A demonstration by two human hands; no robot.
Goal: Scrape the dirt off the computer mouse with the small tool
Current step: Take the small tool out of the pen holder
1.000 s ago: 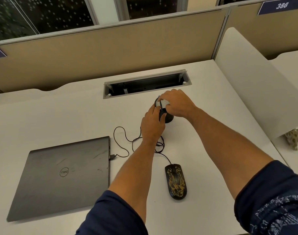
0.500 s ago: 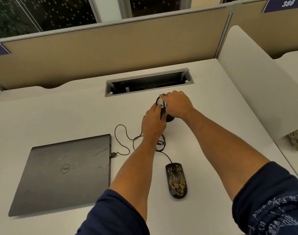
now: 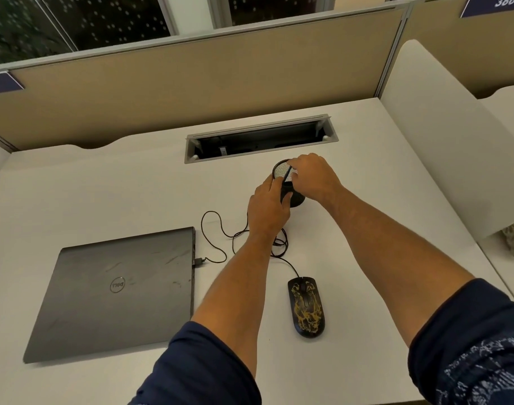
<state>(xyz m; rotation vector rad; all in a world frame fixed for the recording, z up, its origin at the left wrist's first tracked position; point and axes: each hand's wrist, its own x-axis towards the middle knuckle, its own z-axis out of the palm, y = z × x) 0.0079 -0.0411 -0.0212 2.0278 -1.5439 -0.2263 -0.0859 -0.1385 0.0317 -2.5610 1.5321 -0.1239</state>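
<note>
— Since a second ago, what has moved?

— Little: the right hand [image 3: 312, 178] has shifted a touch, so more of the mesh cup [image 3: 287, 184] rim shows. Both arms still reach far forward.

— How is the left hand [image 3: 267, 209] placed?

— It wraps the near left side of the cup, thumb on the dark wall, back of the hand up.

— And the right?

— It arches over the cup's mouth, fingers curled down, pinching a thin dark stick, the small tool [image 3: 287, 174], which leans across the rim. The tip is hidden.

— Where is the mouse [image 3: 306, 306]?

— On the white counter [image 3: 104, 200], near the body, between the two forearms, untouched. It is black with a gold pattern. Its cable [image 3: 217, 235] loops away and plugs into the closed laptop [image 3: 115, 290] lying to the left.
</note>
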